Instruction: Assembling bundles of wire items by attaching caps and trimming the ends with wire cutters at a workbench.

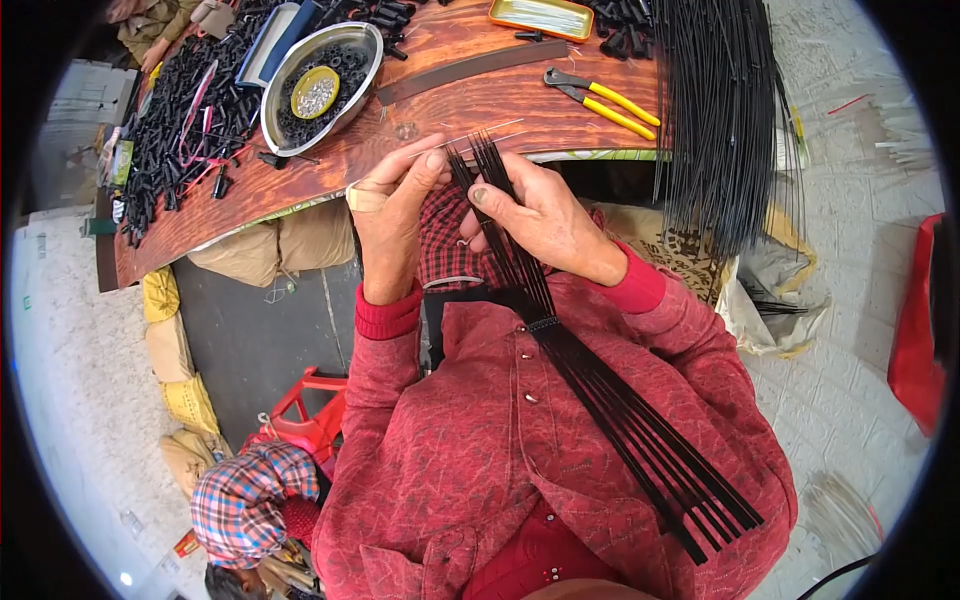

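Note:
A bundle of thin black umbrella ribs (622, 405) lies slantwise across my lap and chest, gathered at a narrow collar (543, 323) and fanning out toward the lower right. My right hand (545, 215) is closed around its upper part, thumb on top, with the tips standing up in two groups. Beside those tips, my left hand (395, 200) pinches a fine pale wire (496, 129) that points right past them. A pale wrap covers part of one left finger. Exactly where the wire meets the ribs is too small to tell.
On the wooden table (450, 100) are yellow-handled pincers (610, 105), a brown strip (475, 70), a metal bowl (370, 85) of small black rings with a yellow dish (316, 92), and a yellow tray (545, 18). Black rods (715, 120) hang over its right edge. Another person (245, 500) sits lower left.

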`<state>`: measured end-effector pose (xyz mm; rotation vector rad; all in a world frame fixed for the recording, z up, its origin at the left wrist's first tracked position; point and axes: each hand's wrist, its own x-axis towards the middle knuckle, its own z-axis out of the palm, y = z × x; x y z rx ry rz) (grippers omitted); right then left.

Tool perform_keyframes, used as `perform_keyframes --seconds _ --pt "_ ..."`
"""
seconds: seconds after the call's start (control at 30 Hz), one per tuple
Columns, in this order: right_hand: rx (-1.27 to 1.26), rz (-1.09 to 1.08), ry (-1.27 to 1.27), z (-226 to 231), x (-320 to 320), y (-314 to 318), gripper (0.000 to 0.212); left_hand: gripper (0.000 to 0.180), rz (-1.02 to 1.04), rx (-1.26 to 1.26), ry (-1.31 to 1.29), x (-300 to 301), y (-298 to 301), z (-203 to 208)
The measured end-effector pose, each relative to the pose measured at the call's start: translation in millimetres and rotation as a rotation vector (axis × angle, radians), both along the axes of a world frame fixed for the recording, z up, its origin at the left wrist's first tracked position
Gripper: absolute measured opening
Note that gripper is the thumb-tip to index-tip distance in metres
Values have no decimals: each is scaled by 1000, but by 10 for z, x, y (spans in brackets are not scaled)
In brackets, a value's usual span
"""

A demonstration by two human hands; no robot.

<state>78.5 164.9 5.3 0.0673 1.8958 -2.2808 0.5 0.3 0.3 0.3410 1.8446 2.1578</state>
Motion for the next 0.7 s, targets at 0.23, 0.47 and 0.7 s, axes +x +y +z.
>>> perform_keyframes --seconds 0.23,0.47,0.7 --pt "61 -9 -28 7 12 67 29 27 -6 -14 -51 20 88 27" --pt "-4 -10 -14 -16 -15 88 30 29 -14 12 -92 -28 97 19" --pt "-34 -8 -16 -29 -42 74 27 24 -15 -24 -30 -54 92 46"
